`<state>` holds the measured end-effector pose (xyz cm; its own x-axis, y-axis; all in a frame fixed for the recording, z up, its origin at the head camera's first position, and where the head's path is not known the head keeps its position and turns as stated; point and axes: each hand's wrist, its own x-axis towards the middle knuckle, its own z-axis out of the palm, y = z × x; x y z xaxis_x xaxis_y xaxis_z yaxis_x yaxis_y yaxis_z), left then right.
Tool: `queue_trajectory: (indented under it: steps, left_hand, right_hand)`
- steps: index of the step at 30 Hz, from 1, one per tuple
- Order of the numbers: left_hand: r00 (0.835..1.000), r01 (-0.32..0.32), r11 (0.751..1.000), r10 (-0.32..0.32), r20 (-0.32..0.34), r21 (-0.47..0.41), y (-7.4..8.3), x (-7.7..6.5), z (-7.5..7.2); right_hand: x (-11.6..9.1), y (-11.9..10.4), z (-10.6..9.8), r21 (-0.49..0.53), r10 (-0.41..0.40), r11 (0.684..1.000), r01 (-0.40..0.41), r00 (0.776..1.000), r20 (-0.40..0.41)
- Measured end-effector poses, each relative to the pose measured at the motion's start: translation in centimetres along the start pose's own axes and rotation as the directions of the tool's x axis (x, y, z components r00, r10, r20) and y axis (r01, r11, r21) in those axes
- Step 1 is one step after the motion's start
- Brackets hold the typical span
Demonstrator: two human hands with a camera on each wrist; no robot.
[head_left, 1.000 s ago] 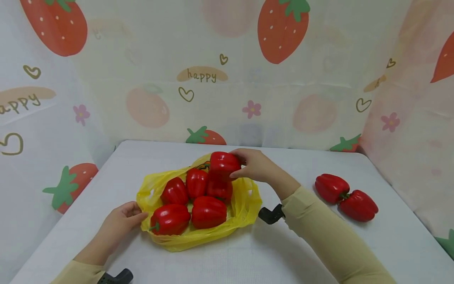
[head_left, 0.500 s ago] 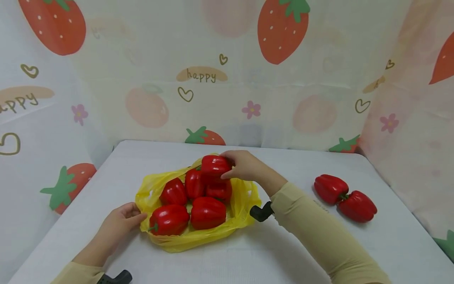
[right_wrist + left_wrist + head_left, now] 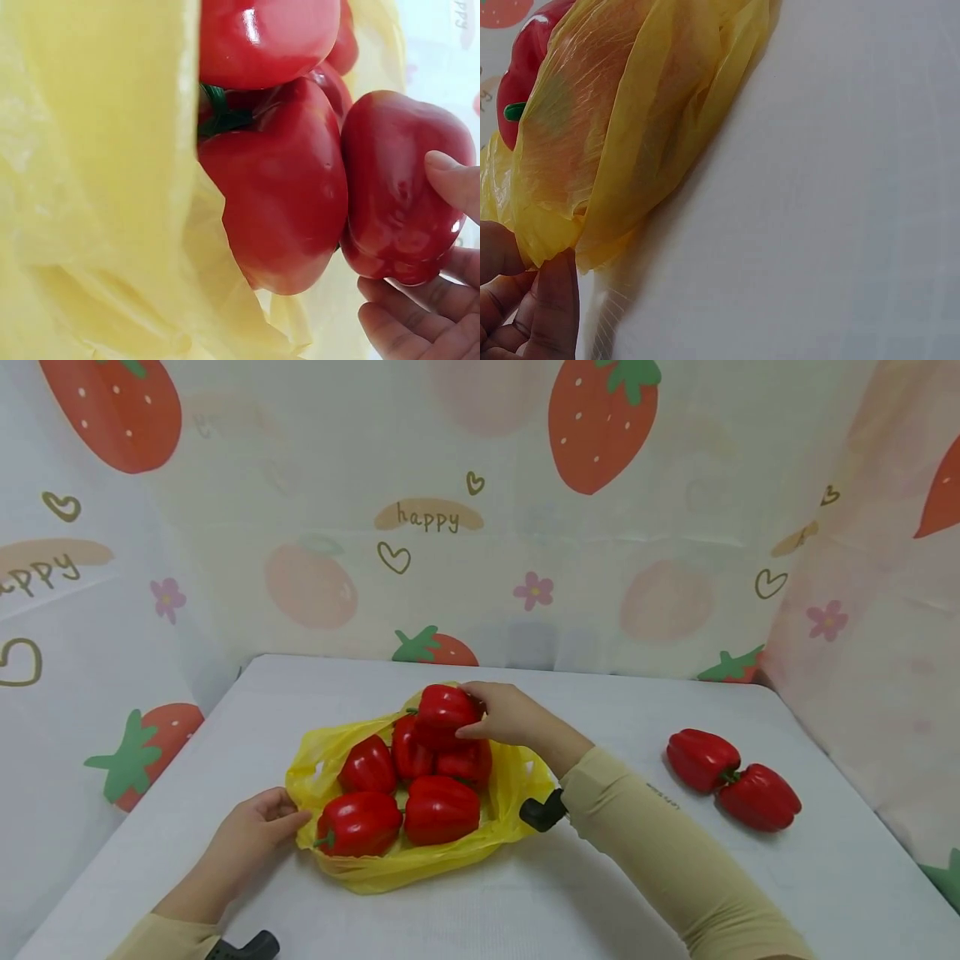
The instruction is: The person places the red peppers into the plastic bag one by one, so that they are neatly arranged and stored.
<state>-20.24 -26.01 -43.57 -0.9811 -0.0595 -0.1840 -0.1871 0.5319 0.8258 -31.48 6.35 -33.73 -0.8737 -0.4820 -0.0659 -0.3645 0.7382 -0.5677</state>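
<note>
In the head view, a yellow plastic bag (image 3: 517, 785) lies open on the table with several red bell peppers (image 3: 441, 810) inside. My right hand (image 3: 512, 717) grips one more red bell pepper (image 3: 442, 710) by its right end, above the back of the pile. The right wrist view shows this held bell pepper (image 3: 401, 187) against another pepper (image 3: 281, 187), thumb on one side and fingers below. At the bag's left edge is my left hand (image 3: 251, 835); the left wrist view shows its thumb and fingers pinching the yellow plastic (image 3: 551, 232).
Two more red bell peppers (image 3: 703, 760) lie with stems together on the right of the white table (image 3: 817, 877). Strawberry-printed cloth (image 3: 570, 552) stands behind the table and on both sides.
My right hand has moved left and slightly down, carrying the bell pepper onto the back of the pile. The left hand stays at the bag's edge.
</note>
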Motion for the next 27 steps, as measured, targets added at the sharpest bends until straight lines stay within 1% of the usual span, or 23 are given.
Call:
queue_trajectory:
  steps: [3,10,21,27]
  left_hand:
    - [1.000,-0.001,1.000,0.001,0.001,0.002,0.0,0.0,0.0]
    - [1.000,-0.010,0.999,0.010,-0.002,0.050,-0.2,0.1,0.0]
    - [1.000,-0.003,0.999,0.003,-0.003,0.054,0.0,-0.1,0.0]
    - [1.000,0.000,0.999,0.000,-0.006,0.048,0.0,0.0,0.0]
  right_hand:
    - [0.0,0.1,0.0,-0.002,-0.004,1.000,0.004,1.000,0.005]
    - [-0.2,0.3,-0.3,0.009,-0.001,1.000,0.001,1.000,-0.004]
    - [-0.5,0.7,-1.3,0.071,0.020,0.997,-0.019,1.000,-0.006]
    - [-1.1,0.5,-1.8,0.099,0.016,0.995,-0.015,1.000,-0.009]
